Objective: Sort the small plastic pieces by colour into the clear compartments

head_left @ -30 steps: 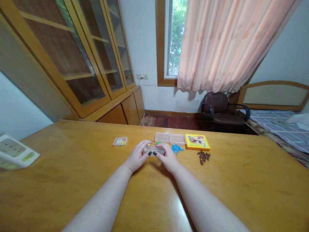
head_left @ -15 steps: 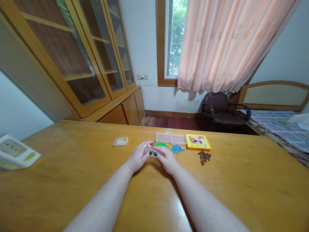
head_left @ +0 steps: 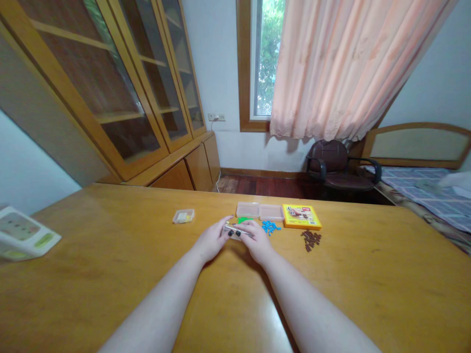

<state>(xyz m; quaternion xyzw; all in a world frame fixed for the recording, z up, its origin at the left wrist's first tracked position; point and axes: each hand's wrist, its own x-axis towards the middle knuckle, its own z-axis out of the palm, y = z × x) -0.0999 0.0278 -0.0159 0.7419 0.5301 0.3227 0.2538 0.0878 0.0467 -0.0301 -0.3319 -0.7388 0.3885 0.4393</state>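
Observation:
Between my two hands is a small clear plastic box (head_left: pixel 234 228), held just above the table. My left hand (head_left: pixel 211 239) grips its left end and my right hand (head_left: pixel 258 241) its right end. Both thumbs press on the near side, close together; the fingers behind are partly hidden. Just beyond my right hand lies a pile of small green pieces (head_left: pixel 244 220), partly covered by the fingers. Small blue pieces (head_left: pixel 270 227) are heaped to its right. What the box contains is too small to make out.
Two clear shallow trays (head_left: pixel 248 210) stand behind the piles, beside a yellow printed box (head_left: pixel 301 216). Brown pieces (head_left: pixel 311 240) lie in front of that box. A small clear container (head_left: pixel 183 215) with yellow contents sits to the left. A white object (head_left: pixel 27 233) stands at the far left.
The clear box has tipped slightly in my hands, so its near edge shows more plainly. My right fingers have shifted a little; the piles and trays stay put.

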